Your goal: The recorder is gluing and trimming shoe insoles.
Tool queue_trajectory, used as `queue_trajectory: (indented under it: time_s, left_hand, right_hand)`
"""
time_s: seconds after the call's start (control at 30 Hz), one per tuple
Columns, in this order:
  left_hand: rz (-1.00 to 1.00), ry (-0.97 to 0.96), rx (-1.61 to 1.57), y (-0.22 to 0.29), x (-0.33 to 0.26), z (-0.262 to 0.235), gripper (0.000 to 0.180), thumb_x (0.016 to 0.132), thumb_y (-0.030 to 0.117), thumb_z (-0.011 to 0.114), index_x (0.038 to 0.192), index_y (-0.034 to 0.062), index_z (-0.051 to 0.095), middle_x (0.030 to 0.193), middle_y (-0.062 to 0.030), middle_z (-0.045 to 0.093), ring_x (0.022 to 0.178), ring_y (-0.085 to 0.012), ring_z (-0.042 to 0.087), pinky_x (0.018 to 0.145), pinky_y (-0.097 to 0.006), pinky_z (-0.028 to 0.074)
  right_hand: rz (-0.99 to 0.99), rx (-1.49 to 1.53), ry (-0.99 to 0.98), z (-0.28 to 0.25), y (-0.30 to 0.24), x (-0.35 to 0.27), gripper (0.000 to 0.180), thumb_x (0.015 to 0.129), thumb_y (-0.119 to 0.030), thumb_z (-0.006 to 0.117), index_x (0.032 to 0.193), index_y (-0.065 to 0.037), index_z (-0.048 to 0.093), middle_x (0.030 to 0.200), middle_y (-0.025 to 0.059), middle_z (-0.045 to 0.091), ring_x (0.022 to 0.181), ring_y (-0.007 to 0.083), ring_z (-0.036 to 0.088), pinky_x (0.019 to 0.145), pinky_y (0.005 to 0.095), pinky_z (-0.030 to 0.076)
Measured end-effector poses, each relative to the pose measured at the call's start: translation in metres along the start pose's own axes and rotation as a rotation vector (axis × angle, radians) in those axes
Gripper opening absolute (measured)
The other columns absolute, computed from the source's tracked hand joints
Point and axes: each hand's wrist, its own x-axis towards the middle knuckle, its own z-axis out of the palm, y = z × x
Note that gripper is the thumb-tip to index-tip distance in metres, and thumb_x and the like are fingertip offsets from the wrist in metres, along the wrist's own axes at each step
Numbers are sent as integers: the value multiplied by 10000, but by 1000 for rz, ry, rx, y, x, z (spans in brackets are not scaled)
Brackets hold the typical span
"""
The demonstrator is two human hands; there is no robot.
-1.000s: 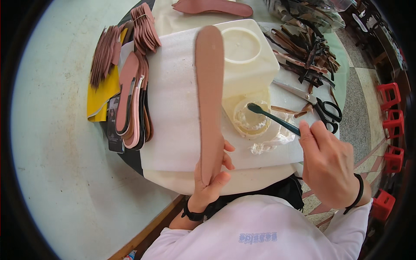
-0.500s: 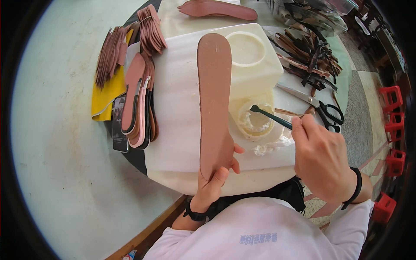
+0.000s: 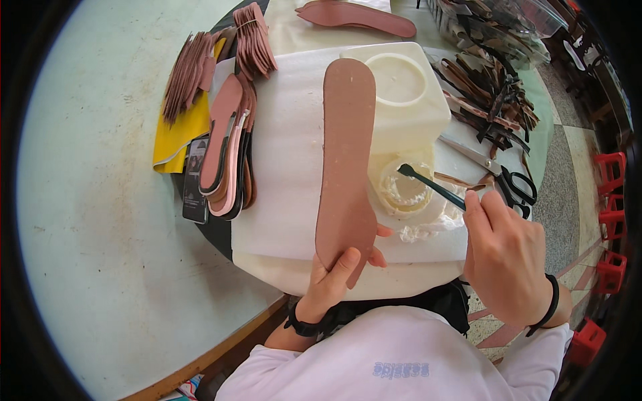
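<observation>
My left hand (image 3: 329, 277) pinches the lower end of a long pinkish-brown insole (image 3: 348, 154), thumb on top and fingertips showing at its right edge. The insole is held lengthwise over the white work surface and hides part of a cream plastic container (image 3: 409, 110). Between the fingers of my right hand (image 3: 505, 257) is a thin dark-green brush-like tool (image 3: 436, 188). Its dark head is over the container's round opening (image 3: 386, 197), where whitish paste clings to the rim; whether it touches the paste is unclear. Dried white paste (image 3: 428, 227) spreads beside the opening.
Left of the work sheet (image 3: 281, 167) lie stacked insoles (image 3: 224, 107), bundled brown pieces (image 3: 253, 43), a yellow cloth (image 3: 175, 144) and a phone (image 3: 194, 190). Black-handled scissors (image 3: 511, 184) and a heap of scrap strips (image 3: 488, 100) are at the right. Red stools (image 3: 610, 271) stand beyond.
The whole scene has shifted slightly to the right in view. The insole sits a little lower, its bottom tip now showing below my left thumb. The brush-like tool stays over the opening.
</observation>
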Motion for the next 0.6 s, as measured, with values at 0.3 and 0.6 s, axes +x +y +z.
queue_trajectory:
  time_s: [0.3,0.6]
  left_hand:
    - [-11,10,-41,1,-1,2,456,935,267,487,1270,-18,365,1165,-204,523,781,-176,579,717,-309,489]
    - [-99,-35,21,17,-6,9,256,940,99,438,1150,-37,490,1113,-123,580,707,-107,526,656,-257,458]
  right_hand:
    - [120,312,117,3,19,-14,209,777,14,583,986,24,589,707,100,473,482,264,498,431,347,367]
    - [251,833,30,44,51,-38,190,798,40,563,983,53,603,671,41,466,503,92,374,446,227,271]
